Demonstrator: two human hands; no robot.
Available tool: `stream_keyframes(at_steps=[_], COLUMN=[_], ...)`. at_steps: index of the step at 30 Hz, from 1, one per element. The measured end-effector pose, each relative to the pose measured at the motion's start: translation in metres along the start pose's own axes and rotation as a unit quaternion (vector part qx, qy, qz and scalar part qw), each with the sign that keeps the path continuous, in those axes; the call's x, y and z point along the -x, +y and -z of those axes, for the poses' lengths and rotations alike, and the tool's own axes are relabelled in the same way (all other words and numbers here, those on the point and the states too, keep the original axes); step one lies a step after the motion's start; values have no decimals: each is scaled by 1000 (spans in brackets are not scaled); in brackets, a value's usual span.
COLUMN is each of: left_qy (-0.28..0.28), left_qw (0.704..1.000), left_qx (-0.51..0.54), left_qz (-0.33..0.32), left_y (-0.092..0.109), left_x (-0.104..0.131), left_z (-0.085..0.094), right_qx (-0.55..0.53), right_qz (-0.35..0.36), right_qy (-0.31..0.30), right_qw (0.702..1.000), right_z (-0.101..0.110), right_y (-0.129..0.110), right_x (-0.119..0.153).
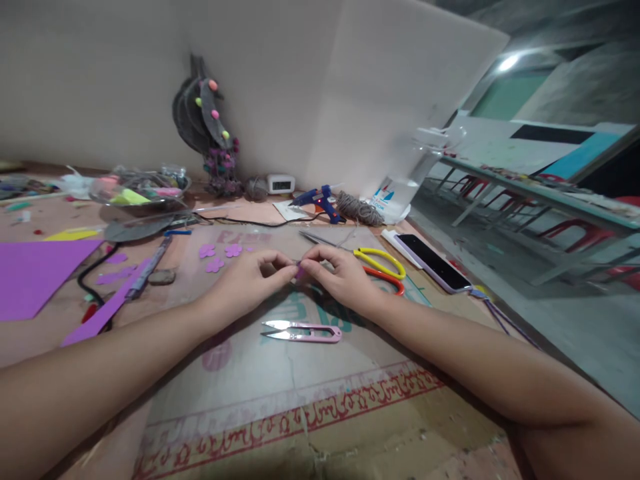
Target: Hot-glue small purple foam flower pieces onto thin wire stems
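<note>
My left hand (pixel 263 277) and my right hand (pixel 335 273) meet over the middle of the work mat, thumbs and forefingers pinched together. Between the fingertips shows a small purple piece (pixel 300 271), mostly hidden, so its shape is unclear. Close to my left hand lie several purple flower cutouts (pixel 215 265). Pink thread snips (pixel 303 332) rest on the mat just below my hands, blades pointing left. Partly behind my right hand are scissors (pixel 380 262) with one yellow and one orange handle loop.
A blue glue gun (pixel 323 201), grey yarn (pixel 360 208) and a small digital clock (pixel 281 184) stand along the back. To the right lies a phone (pixel 434 262). Purple sheet (pixel 40 277), a pen (pixel 150 267) and a filled bowl (pixel 140 193) are at left; a decorated grey hanging (pixel 205 120) stands behind.
</note>
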State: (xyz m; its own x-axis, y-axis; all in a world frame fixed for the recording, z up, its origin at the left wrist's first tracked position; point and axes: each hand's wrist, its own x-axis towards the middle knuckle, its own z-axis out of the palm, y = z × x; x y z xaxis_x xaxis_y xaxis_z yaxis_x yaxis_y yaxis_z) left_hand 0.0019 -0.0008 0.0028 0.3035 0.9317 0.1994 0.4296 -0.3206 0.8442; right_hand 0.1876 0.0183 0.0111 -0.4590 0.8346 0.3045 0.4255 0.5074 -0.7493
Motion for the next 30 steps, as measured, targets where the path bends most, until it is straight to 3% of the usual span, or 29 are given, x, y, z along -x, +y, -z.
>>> stream_keyframes(at_steps=[5,8,13,22,26,30], left_qy=[-14,4,33,44,41,37], left_qw=[1000,1000,996,994,992,988], left_qx=[5,21,62,85,104,132], left_qz=[-15,6,49,47,67,75], left_y=[-2,0,4,-3,-3,-4], left_x=[-1,-1,-1,-3,-4,-6], left_z=[-2,-2,1,1,1,0], right_qx=[12,24,68,165,206,220], right_qz=[7,11,19,-61,-99,-119], right_qy=[2,10,50,92,58,59], right_qw=[1000,1000,996,980,972,966], right_z=[-1,1,22,78,83,75], right_y=[-1,-2,3,60,83,93], right_x=[0,-1,-13,-57,-89,-118])
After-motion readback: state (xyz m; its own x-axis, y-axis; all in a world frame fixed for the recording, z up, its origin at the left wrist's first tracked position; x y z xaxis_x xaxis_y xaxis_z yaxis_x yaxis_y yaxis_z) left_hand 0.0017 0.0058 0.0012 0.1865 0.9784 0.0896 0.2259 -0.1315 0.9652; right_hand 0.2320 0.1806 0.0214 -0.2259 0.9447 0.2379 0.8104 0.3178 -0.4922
